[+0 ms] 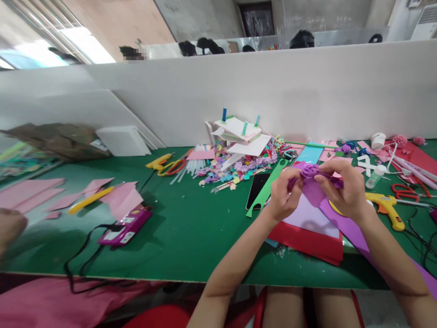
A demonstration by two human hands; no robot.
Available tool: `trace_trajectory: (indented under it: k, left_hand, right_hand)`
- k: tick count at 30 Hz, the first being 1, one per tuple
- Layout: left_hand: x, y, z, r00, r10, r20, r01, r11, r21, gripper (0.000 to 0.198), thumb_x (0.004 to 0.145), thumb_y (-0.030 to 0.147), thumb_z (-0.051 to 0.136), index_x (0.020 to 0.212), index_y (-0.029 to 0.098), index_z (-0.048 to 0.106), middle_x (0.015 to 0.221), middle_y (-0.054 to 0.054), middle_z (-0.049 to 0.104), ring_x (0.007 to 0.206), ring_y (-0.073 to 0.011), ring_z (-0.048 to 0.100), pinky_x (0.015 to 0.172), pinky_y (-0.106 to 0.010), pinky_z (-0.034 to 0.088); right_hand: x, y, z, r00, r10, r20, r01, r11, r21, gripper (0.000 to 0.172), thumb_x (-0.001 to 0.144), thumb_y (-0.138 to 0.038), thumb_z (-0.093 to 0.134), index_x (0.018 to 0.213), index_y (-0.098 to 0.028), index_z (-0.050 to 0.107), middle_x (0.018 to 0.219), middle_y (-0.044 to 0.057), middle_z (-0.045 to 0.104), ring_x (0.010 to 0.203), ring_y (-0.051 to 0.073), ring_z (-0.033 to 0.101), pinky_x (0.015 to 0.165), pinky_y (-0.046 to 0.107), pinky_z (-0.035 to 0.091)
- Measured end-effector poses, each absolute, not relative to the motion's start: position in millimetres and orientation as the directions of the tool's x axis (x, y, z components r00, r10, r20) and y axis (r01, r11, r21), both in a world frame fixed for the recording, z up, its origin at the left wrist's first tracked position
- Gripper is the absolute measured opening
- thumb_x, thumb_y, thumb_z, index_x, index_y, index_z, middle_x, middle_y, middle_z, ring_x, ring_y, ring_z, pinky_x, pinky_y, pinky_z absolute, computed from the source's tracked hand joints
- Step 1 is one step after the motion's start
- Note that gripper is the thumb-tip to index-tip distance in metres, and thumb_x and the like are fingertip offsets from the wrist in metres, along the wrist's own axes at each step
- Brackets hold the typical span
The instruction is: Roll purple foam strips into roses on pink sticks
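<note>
A purple paper flower (pixel 310 171) with a curled, rose-like centre is held between both hands above the table. My left hand (pixel 286 189) pinches its left side with thumb and fingers. On the other side, my right hand (pixel 343 187) grips the flower's right edge, fingers bent round it. Part of a purple petal hangs down between the hands. Beneath them lie lilac sheets (pixel 303 221), red sheets (pixel 307 241) and a long purple strip (pixel 348 223). A yellow glue gun (pixel 385 207) rests just right of my right hand.
A black phone (pixel 256 191) and a green strip (pixel 269 189) lie left of my hands. Colourful small flowers (pixel 239 164) are heaped at the back under white cards (pixel 251 145). Red scissors (pixel 404 192) lie right. A purple power strip (pixel 126 228) and another person's hand (pixel 12 228) are left.
</note>
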State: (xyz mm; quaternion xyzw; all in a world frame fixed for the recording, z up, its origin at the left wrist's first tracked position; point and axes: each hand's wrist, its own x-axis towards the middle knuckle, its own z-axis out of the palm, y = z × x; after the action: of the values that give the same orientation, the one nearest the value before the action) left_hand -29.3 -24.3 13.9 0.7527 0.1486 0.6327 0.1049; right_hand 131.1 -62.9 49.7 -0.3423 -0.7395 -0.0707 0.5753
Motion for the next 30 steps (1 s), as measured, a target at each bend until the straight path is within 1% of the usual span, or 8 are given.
trace_trajectory:
  k: [4,6,10,15,17,21,25,30]
  left_hand:
    - [-29.1,-24.5,16.3,0.156,0.324,0.933,0.072,-0.946,0.316,0.024,0.088,0.041,0.058,0.1,0.021,0.054,0.083,-0.001,0.061,0.068,-0.012,0.054,0.059,-0.025,0.044]
    - [-28.4,-23.9,17.8,0.145,0.321,0.936,0.087,-0.946,0.311,0.022,0.085,0.037,0.064,0.098,0.021,0.054,0.079,0.001,0.061,0.064,-0.0101,0.051,0.059,-0.025,0.043]
    - [-27.5,-24.0,19.2,0.131,0.331,0.934,0.119,-0.941,0.316,0.009,0.088,0.024,0.06,0.095,0.021,0.055,0.077,0.002,0.062,0.061,-0.0087,0.052,0.057,-0.024,0.042]
    - [-30.1,-26.8,17.2,0.049,0.377,0.925,0.142,-0.919,0.367,0.007,0.09,0.026,0.059,0.093,0.021,0.059,0.075,0.002,0.063,0.061,-0.0085,0.056,0.056,-0.022,0.042]
    - [-31.3,-27.2,16.0,0.009,0.422,0.907,0.129,-0.899,0.417,0.007,0.089,0.027,0.06,0.093,0.021,0.06,0.077,0.002,0.063,0.062,-0.0081,0.056,0.056,-0.021,0.043]
    - [-31.4,-25.5,13.8,-0.049,0.545,0.837,-0.043,-0.838,0.543,0.011,0.089,0.031,0.062,0.089,0.022,0.056,0.072,0.004,0.057,0.049,-0.0041,0.045,0.048,-0.017,0.039]
    - [-30.0,-24.4,13.2,0.011,0.653,0.757,-0.236,-0.734,0.637,0.015,0.089,0.034,0.062,0.087,0.024,0.05,0.064,0.008,0.046,0.042,-0.0026,0.035,0.04,-0.014,0.031]
    - [-29.3,-25.1,13.1,0.064,0.69,0.721,-0.296,-0.677,0.674,0.017,0.088,0.035,0.062,0.086,0.023,0.051,0.061,0.008,0.044,0.044,-0.0029,0.037,0.041,-0.013,0.032]
  right_hand:
    - [131.9,-62.8,50.2,-0.121,0.414,0.902,0.59,0.761,-0.27,0.009,0.088,-0.026,0.061,0.096,-0.026,0.058,0.078,0.0,0.07,0.071,0.016,0.067,0.069,0.03,0.051]
    - [132.3,-62.7,50.5,-0.136,0.402,0.906,0.587,0.769,-0.253,0.009,0.088,-0.026,0.061,0.096,-0.026,0.058,0.078,0.0,0.07,0.071,0.016,0.066,0.068,0.03,0.051]
    - [131.9,-62.3,50.1,-0.143,0.395,0.908,0.562,0.788,-0.254,0.012,0.086,-0.026,0.064,0.096,-0.025,0.057,0.078,0.0,0.069,0.07,0.015,0.065,0.065,0.029,0.049]
    - [136.0,-63.4,54.0,-0.156,0.437,0.886,0.52,0.799,-0.302,0.024,0.082,-0.034,0.071,0.097,-0.024,0.056,0.073,-0.002,0.067,0.063,0.014,0.061,0.061,0.028,0.047]
    - [141.1,-64.5,58.2,-0.218,0.488,0.845,0.52,0.791,-0.323,0.026,0.081,-0.039,0.071,0.095,-0.023,0.056,0.075,-0.002,0.068,0.064,0.013,0.061,0.065,0.029,0.046]
    - [150.7,-65.9,65.5,-0.36,0.56,0.746,0.527,0.782,-0.333,0.015,0.09,-0.036,0.06,0.087,-0.022,0.058,0.075,-0.001,0.067,0.07,0.014,0.06,0.076,0.032,0.044]
    - [150.8,-67.1,66.7,-0.369,0.573,0.732,0.475,0.793,-0.382,0.017,0.095,-0.031,0.052,0.083,-0.021,0.06,0.072,-0.001,0.066,0.067,0.013,0.059,0.068,0.027,0.043]
    - [145.9,-68.5,64.1,-0.387,0.596,0.703,0.475,0.782,-0.402,0.015,0.095,-0.028,0.051,0.093,-0.022,0.064,0.08,0.001,0.071,0.074,0.014,0.063,0.07,0.026,0.044]
